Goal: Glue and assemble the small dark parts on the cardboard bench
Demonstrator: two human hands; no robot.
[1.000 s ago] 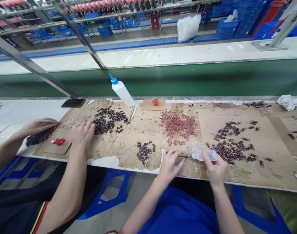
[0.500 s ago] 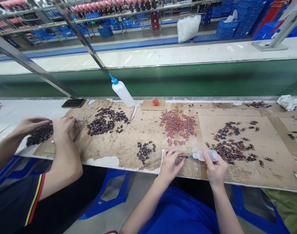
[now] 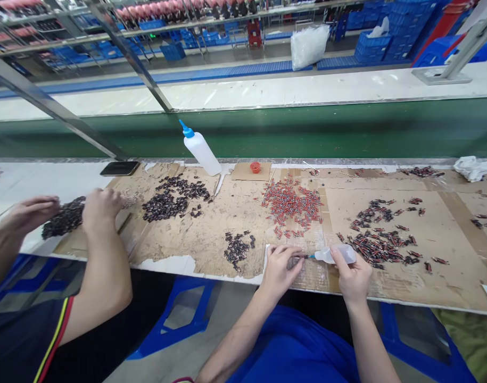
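Observation:
My right hand (image 3: 353, 277) is wrapped round a small clear squeeze bottle (image 3: 334, 254), tilted on its side with its blue tip pointing left. That tip reaches the fingertips of my left hand (image 3: 282, 267), which pinch a small dark part (image 3: 297, 258); its details are too small to make out. Left of my left hand lies a little heap of black parts (image 3: 237, 249). Beyond my hands is a pile of red metal-tipped parts (image 3: 291, 205). To the right of the bottle, black-and-red joined pieces (image 3: 377, 247) are spread over the cardboard (image 3: 427, 213).
A larger white bottle (image 3: 202, 154) with a blue nozzle stands at the back, near a red cap (image 3: 255, 167). At the left, a co-worker's hands (image 3: 101, 207) are over a black pile (image 3: 63, 218). A phone (image 3: 120, 168) lies by the metal post.
My right hand and the squeeze bottle have shifted very slightly left; my left hand stays put. The co-worker's hands have moved apart.

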